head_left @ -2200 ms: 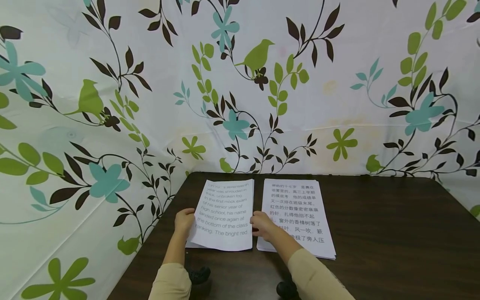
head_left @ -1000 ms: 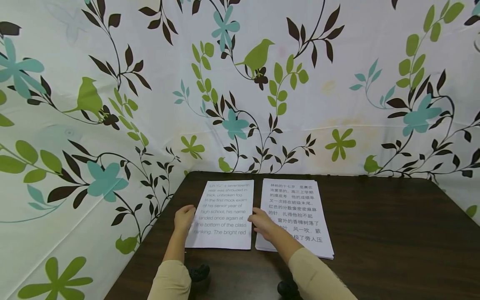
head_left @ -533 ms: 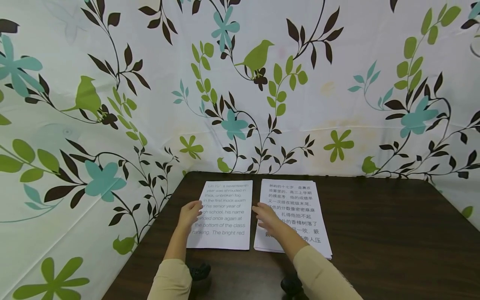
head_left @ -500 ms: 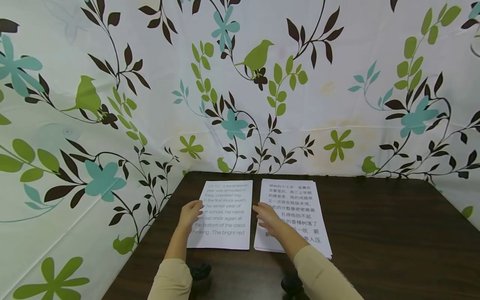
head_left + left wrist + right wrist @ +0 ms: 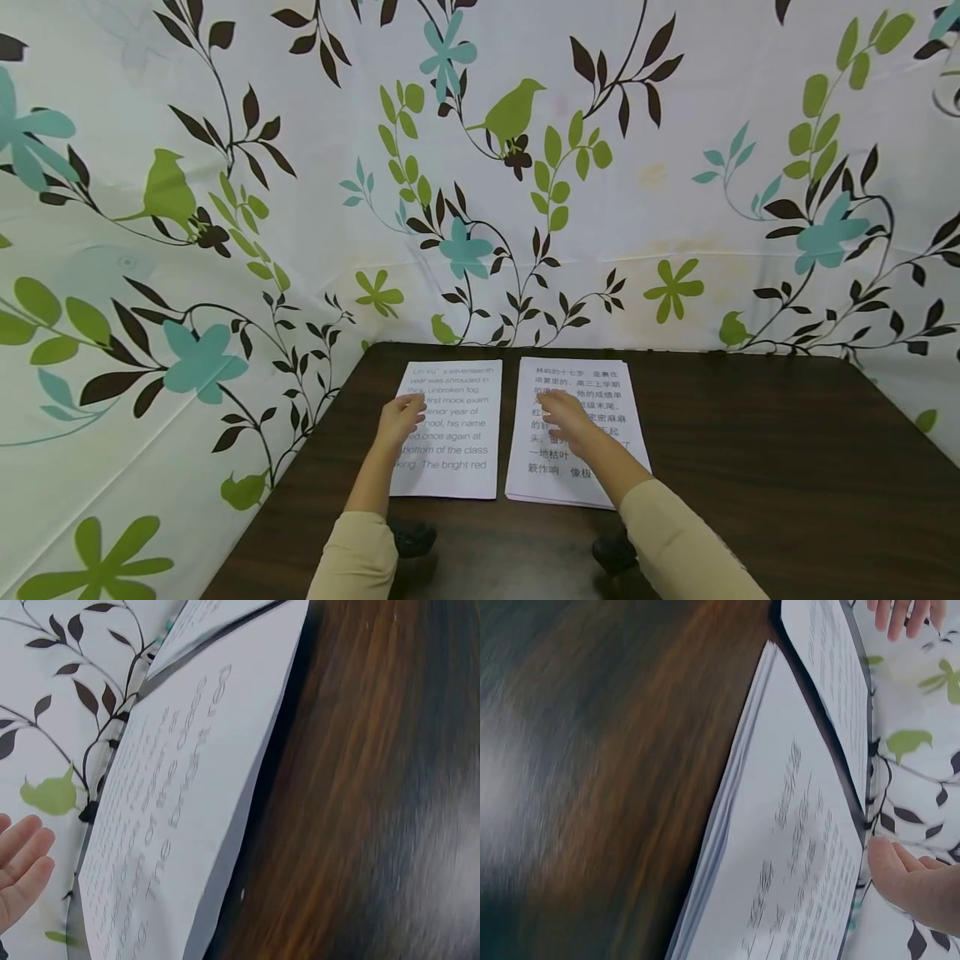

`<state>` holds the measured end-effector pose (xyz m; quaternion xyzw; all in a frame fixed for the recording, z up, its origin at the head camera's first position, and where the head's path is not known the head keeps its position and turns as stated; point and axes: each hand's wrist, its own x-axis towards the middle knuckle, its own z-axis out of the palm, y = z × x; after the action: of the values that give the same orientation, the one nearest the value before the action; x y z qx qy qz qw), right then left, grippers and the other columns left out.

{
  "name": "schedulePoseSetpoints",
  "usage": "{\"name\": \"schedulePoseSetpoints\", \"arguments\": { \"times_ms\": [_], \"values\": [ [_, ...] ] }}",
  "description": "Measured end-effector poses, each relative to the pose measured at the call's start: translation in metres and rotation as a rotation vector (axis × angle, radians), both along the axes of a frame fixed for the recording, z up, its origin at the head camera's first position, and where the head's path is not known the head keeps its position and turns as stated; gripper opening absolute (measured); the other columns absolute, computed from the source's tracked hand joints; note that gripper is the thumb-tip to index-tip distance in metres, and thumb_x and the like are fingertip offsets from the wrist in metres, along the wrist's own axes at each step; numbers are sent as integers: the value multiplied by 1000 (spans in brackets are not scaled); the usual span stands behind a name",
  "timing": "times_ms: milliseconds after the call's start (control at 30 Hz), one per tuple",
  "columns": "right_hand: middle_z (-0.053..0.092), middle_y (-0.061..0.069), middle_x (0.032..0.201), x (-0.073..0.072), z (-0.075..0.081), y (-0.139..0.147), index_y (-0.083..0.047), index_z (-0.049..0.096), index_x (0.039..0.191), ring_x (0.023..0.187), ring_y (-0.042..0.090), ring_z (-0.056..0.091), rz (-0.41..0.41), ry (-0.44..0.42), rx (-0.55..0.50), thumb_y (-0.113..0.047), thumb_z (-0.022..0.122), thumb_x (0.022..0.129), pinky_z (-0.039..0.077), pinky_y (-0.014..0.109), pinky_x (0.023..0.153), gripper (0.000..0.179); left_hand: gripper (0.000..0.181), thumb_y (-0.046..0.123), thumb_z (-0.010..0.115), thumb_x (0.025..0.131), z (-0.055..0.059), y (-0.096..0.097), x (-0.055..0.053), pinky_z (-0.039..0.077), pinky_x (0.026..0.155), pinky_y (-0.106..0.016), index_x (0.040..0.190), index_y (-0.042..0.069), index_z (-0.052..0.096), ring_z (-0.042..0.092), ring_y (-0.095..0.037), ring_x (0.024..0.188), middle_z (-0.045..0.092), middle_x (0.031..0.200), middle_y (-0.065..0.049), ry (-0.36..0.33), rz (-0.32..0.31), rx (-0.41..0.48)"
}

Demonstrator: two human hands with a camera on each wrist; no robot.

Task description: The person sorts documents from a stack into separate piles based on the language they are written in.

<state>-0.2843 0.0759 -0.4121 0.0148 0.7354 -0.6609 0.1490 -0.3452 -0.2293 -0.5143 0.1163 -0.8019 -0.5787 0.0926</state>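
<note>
Hovering above the English-printed pages (image 5: pixel 457 483), the left hand (image 5: pixel 400 417) has its fingers relaxed and grips nothing; the right hand (image 5: pixel 570 422) hangs likewise, holding nothing, over the Chinese-printed stack (image 5: pixel 543 489). Both sets lie side by side on the dark table (image 5: pixel 765 467), a narrow strip of its surface showing between them.

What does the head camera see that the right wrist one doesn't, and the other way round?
Only the head view: tan sleeves and black things beside them. Only the right wrist view: a close, side-on look at layered edges of the Chinese pages. Both: left hand, right hand, English pages, Chinese pages, dark table, patterned cloth.
</note>
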Motion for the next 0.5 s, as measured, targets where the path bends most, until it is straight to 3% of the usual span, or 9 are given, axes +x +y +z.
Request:
{"name": "schedulePoseSetpoints", "arguments": {
  "times_ms": [33, 67, 267, 400, 500],
  "values": [
    [32, 27, 127, -1, 0, 4, 7, 23, 130, 114, 40, 32, -11, -5, 4, -31, 41, 89, 32, 47, 89, 59, 55, 51, 50, 79, 3, 4, 1, 44, 74, -39, 114, 8, 53, 56, -25, 89, 58, 102, -10, 10, -15, 3],
    [32, 27, 127, -2, 0, 7, 7, 23, 130, 115, 40, 32, -20, -5, 13, -32, 41, 88, 33, 47, 89, 60, 52, 46, 49, 82, 16, 10, 10, 44, 75, -39, 115, 6, 52, 56, -26, 90, 57, 103, -12, 37, -55, 15],
    [31, 26, 128, -2, 2, 27, 6, 21, 131, 115, 40, 32, -63, -14, 28, -35, 42, 88, 33, 46, 89, 63, 50, 38, 46, 86, 78, 51, 52, 42, 77, -47, 116, -1, 49, 53, -30, 96, 54, 108, -17, 9, -138, 27],
    [29, 27, 129, 0, 4, 38, 6, 19, 132, 116, 40, 31, -68, 0, 25, -35, 41, 89, 31, 46, 91, 64, 47, 34, 47, 86, 98, 72, 63, 39, 79, -49, 115, -4, 49, 52, -34, 97, 54, 107, -21, -7, -148, 55],
    [29, 26, 129, 1, 5, 47, 6, 19, 132, 116, 40, 30, -75, 12, 41, -36, 40, 89, 30, 46, 91, 63, 43, 29, 48, 87, 104, 83, 64, 39, 82, -45, 115, -3, 49, 51, -34, 98, 54, 107, -19, -27, -169, 87]
  ]
}}
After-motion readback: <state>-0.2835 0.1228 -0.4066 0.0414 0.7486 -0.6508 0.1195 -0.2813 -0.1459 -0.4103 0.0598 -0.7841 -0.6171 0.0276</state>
